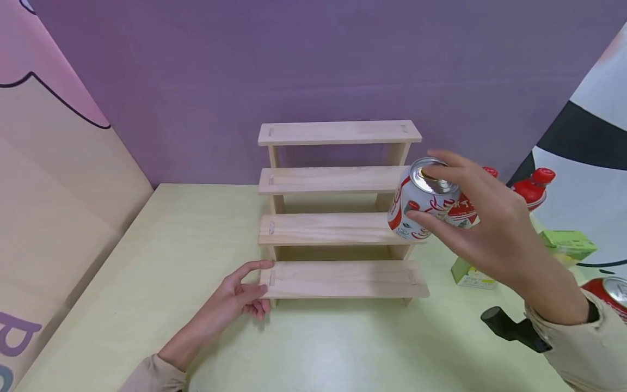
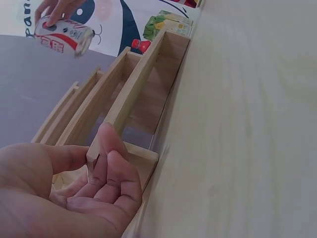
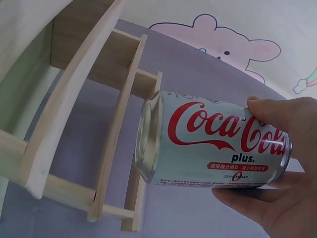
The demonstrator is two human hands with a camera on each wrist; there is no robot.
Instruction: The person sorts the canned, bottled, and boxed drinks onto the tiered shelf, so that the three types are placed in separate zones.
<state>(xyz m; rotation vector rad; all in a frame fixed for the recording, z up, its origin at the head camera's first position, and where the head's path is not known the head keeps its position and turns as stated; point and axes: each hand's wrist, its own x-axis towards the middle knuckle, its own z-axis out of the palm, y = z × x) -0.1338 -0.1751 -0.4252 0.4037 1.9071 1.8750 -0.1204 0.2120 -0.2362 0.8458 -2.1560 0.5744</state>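
Note:
A wooden stepped rack (image 1: 338, 279) with several tiers stands on the table. At the left end of its lowest board, my left hand (image 1: 235, 299) pinches the edge between thumb and fingers, as the left wrist view also shows. My right hand (image 1: 499, 234) holds a white Coca-Cola plus can (image 1: 418, 204) in the air, in front of the right ends of the middle boards. The can's red lettering faces the right wrist camera, where the can (image 3: 213, 144) is apart from the boards. Its silver top shows in the head view, partly under a finger.
Behind my right hand are red-capped bottles (image 1: 534, 188), partly hidden. Green cartons (image 1: 568, 245) stand right of the rack. A red can (image 1: 614, 291) and a black handle-like object (image 1: 514, 329) lie near my right sleeve. A purple wall (image 1: 318, 60) rises behind the rack.

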